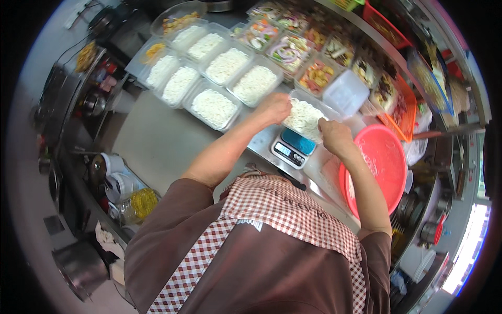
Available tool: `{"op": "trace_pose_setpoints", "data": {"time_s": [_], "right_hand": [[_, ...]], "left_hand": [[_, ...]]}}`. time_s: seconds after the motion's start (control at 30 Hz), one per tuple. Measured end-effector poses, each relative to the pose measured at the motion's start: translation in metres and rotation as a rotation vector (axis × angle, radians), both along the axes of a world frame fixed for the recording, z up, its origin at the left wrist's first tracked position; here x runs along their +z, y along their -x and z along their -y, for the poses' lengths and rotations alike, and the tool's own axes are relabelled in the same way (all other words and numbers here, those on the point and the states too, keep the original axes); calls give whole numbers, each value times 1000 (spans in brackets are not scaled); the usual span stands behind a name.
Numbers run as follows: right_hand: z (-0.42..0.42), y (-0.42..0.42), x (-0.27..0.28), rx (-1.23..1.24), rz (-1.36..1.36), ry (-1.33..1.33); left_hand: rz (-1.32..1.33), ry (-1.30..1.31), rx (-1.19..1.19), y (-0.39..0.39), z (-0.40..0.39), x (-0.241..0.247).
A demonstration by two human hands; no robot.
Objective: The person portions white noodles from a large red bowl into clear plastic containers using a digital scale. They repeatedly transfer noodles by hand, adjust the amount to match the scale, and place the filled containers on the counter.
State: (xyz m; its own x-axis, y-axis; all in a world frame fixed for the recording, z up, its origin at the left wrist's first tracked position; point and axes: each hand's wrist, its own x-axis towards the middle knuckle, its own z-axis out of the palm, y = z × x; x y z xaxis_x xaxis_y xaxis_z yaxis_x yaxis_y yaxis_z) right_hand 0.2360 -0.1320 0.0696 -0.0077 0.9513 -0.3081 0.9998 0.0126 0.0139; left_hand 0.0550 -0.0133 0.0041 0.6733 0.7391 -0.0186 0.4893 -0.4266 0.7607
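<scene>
Between my two hands is a clear plastic container of white noodles (pixel 304 116), above a digital kitchen scale (pixel 292 148) with a lit display. My left hand (pixel 277 107) grips its left end and my right hand (pixel 336 135) grips its right side. Whether the container touches the scale's blue plate cannot be told. To the left, several clear containers of white noodles (pixel 215 108) stand in rows on the metal counter. A large pink plastic basin (pixel 382 165) with some noodles inside sits right of my right hand. A stack of translucent lids or containers (pixel 346 93) lies behind the held one.
Containers of sliced onion and vegetables (pixel 289 53) line the back of the counter, under a metal shelf edge. An orange basket (pixel 406 106) stands at the back right. A round bowl of fried pieces (pixel 178 21) is at the far left. An oil bottle (pixel 139 205) stands low on the left.
</scene>
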Motion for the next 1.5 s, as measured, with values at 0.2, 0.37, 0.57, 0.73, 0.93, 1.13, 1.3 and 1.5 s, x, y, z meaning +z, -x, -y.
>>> {"op": "trace_pose_setpoints", "data": {"time_s": [0.2,0.37,0.57,0.73,0.93,1.13,1.3,1.5], "right_hand": [[-63,38,100,96,-805,-311],[-107,76,137,339,-763,-511],[-143,66,89,7,-1218,-184],[-193,130,43,-183,-1640,144],[-249,226,18,-361,-2068,209],[-243,246,65,21,-2161,201],[-262,230,23,-51,-1724,-30],[-259,180,-3,-187,-1633,-114]], "left_hand": [[122,-122,27,36,-18,12],[-389,-542,16,95,-61,21],[388,210,754,203,-78,64],[527,229,874,273,-81,68],[322,91,977,278,-73,63],[282,108,1126,304,-83,0],[374,209,1157,315,-88,-15],[271,216,1201,299,-87,-5]]}}
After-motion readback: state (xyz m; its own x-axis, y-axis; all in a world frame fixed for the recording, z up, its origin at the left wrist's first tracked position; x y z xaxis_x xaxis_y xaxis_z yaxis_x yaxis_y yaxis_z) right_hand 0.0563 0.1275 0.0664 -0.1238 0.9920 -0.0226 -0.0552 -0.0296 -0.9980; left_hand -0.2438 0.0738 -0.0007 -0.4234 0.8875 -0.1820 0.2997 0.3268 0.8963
